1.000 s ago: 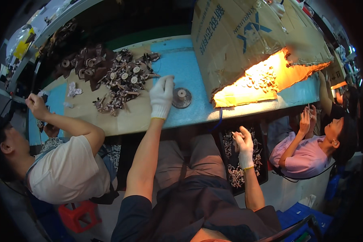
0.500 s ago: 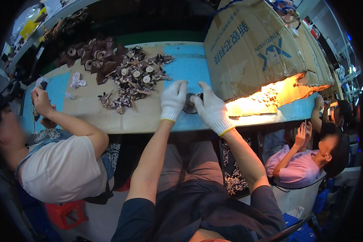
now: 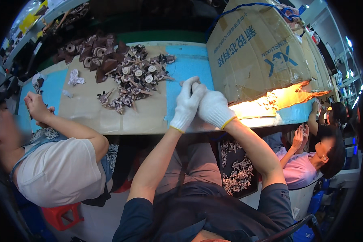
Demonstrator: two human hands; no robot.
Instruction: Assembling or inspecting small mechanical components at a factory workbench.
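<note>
I saw the left hand (image 3: 188, 104) and the right hand (image 3: 215, 108) meet just above the front edge of the long worktop (image 3: 84, 115), which was covered in brown board and blue sheet. Both wore white knitted gloves with yellow cuffs. The left fingers were close together and bent, with the tips leaning to the right hand. The right fingers were curled inward, mostly hidden by the back of the glove. I could not tell whether something was held between them.

To the left of the hands, toward the far edge, lay one heap of small brown and pinkish parts (image 3: 127, 86), too mixed for counting; three pale round pieces (image 3: 150, 68) stood out on it. Behind, along the far edge, were several dark brown flared pieces (image 3: 103, 63). Nearer the left end lay one crumpled white cloth-like piece (image 3: 76, 78) and one smaller whitish scrap (image 3: 67, 94).

Right of the hands stood one large brown cardboard box (image 3: 246, 68); in its ragged opening, small pieces (image 3: 271, 101) lay in strong orange light. Below the front edge, one black tray (image 3: 255, 180) contained many small pale parts (image 3: 238, 173).
</note>
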